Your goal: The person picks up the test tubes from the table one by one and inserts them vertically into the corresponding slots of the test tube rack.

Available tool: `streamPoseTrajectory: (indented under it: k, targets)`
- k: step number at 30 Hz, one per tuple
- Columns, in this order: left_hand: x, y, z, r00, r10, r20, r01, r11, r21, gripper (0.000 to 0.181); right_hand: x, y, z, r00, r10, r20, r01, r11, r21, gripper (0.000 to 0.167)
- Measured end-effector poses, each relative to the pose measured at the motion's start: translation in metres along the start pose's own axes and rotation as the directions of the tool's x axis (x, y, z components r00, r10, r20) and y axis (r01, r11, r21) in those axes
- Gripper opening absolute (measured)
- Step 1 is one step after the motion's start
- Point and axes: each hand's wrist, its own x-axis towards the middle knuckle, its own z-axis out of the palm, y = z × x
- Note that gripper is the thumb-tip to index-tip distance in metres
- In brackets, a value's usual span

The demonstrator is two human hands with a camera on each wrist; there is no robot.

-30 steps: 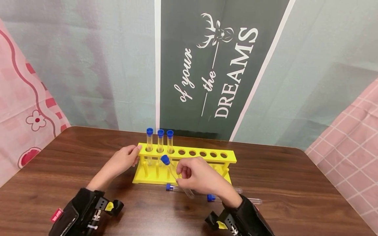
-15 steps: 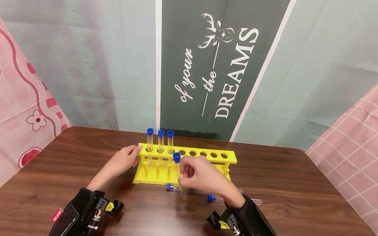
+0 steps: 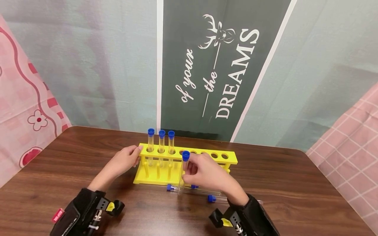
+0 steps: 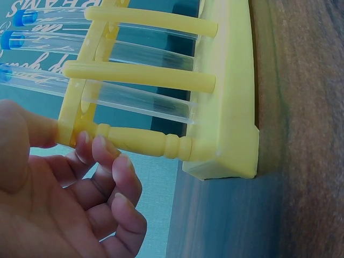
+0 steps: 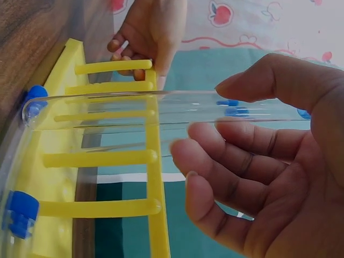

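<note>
My left hand (image 3: 125,159) grips the left end of a yellow test tube rack (image 3: 212,158); in the left wrist view, thumb and index finger hold its top bar (image 4: 75,107). Upright in the rack's leftmost holes stand three clear, blue-capped test tubes (image 3: 151,141). My right hand (image 3: 208,173) pinches another blue-capped test tube (image 3: 183,166) between thumb and fingers, nearly upright in front of the rack. The right wrist view shows this tube (image 5: 183,107) crossing before the rack's pegs (image 5: 102,158), its rounded end away from the palm. The right hand hides some rack holes.
Several capped test tubes lie on the brown wooden table (image 3: 153,213) in front of the rack, including one (image 3: 203,191) beneath the held tube and another (image 3: 220,199) near the right wrist. A printed curtain (image 3: 133,65) hangs behind the table.
My right hand has turned the held test tube from a slant to nearly upright and moved slightly right. The left hand stays on the rack's end.
</note>
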Motion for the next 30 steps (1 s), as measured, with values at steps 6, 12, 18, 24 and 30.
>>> streamPoseTrajectory:
  k: [6, 12, 18, 24, 30]
  targets:
    - [0.0, 0.001, 0.0, 1.0, 0.005, 0.004, -0.005, 1.0, 0.001, 0.039, 0.002, -0.001, -0.008, 1.0, 0.003, -0.007, -0.003, 1.0, -0.004, 0.009]
    - [0.0, 0.0, 0.001, 1.0, 0.009, 0.006, -0.009, 1.0, -0.004, 0.04, 0.005, -0.001, -0.017, 1.0, 0.011, -0.007, -0.011, 1.0, 0.0, 0.009]
    - [0.0, 0.0, 0.001, 1.0, 0.007, 0.007, -0.007, 1.0, -0.011, 0.04, 0.009, -0.005, -0.025, 0.999, 0.02, -0.03, -0.021, 1.0, -0.021, 0.007]
    - [0.0, 0.0, 0.001, 1.0, 0.001, 0.007, -0.001, 1.0, -0.01, 0.04, 0.014, -0.008, -0.034, 0.998, 0.039, -0.056, -0.042, 0.998, -0.052, 0.007]
    - [0.0, 0.0, 0.001, 1.0, 0.006, 0.01, -0.006, 1.0, -0.02, 0.039, 0.018, -0.01, -0.043, 0.995, 0.068, -0.079, -0.073, 0.996, -0.06, 0.005]
